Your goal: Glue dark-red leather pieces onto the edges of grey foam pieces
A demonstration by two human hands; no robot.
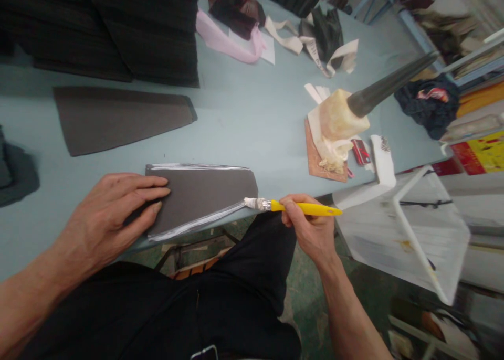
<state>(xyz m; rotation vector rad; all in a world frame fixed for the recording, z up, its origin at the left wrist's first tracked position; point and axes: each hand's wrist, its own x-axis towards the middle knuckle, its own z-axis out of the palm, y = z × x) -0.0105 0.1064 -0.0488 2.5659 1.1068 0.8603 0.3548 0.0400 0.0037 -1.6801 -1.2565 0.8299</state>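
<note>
My left hand (114,213) lies flat, fingers stretched out, on the left part of a dark grey cut piece (205,192) at the table's near edge. White glue lines run along the top and bottom edges of that piece. My right hand (309,226) is closed round a yellow-handled brush (299,208). The brush's white bristle end touches the lower right edge of the piece.
A second dark grey piece (118,118) lies farther back on the pale blue table (252,118). Black stacks (118,24) fill the far left. A yellowish glue pot with a dark handle (342,118) stands on a brown board at right. A white stand (413,229) is beside the table.
</note>
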